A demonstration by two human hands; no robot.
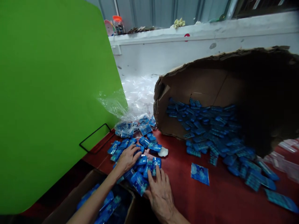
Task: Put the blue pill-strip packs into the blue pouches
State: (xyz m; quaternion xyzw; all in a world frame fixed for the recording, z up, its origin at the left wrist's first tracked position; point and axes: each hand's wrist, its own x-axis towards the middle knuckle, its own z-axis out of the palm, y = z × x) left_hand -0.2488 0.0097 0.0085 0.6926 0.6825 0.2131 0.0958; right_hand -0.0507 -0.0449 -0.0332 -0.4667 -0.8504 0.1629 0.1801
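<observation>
A loose heap of small blue packets (139, 181) lies on the red table (177, 199), close to its near edge. My left hand (128, 158) rests on the heap's left side, palm down with fingers extended. On the right of the heap, my right hand (160, 191) has its fingers spread, the tips touching the packets. Neither hand is closed around a packet. Below my left forearm, a cardboard box (130, 208) at the table edge contains more blue packets. A crumpled white piece (163, 151) sits just beyond the heap.
A big torn carton (203, 77) lies on its side at right, blue packets spilling out. One flat blue packet (200, 174) lies alone before it. Clear plastic bags (137, 93) stand behind the heap. A green panel (53, 77) rises at left, beside a black wire frame (93, 137).
</observation>
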